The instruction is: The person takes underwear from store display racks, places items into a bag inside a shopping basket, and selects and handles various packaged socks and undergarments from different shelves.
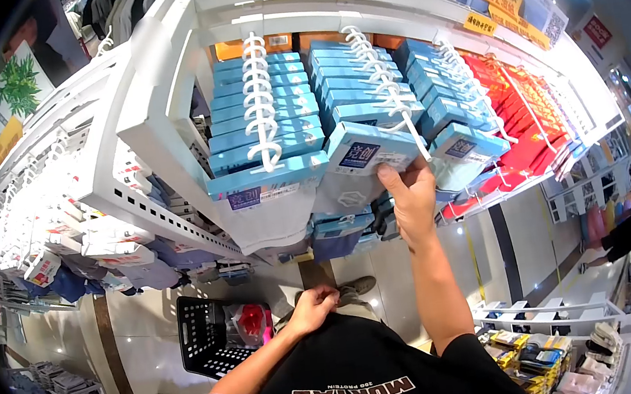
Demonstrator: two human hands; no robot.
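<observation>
My right hand grips the lower right part of a light blue and grey underwear package, thumb on its front and fingers behind. The package is at the front of a white hanging hook and tilts forward from the packs behind it. To its left hangs a similar package on another spiral-ringed hook. My left hand is held before my waist, its fingers curled and nothing seen in them. Below my left forearm is a black shopping basket holding a red and clear packaged item.
Red packages hang farther right on the white rack. Other racks with hanging garments stand at left. A low bin of packaged goods is behind me at right. A person in dark clothes is in the right aisle.
</observation>
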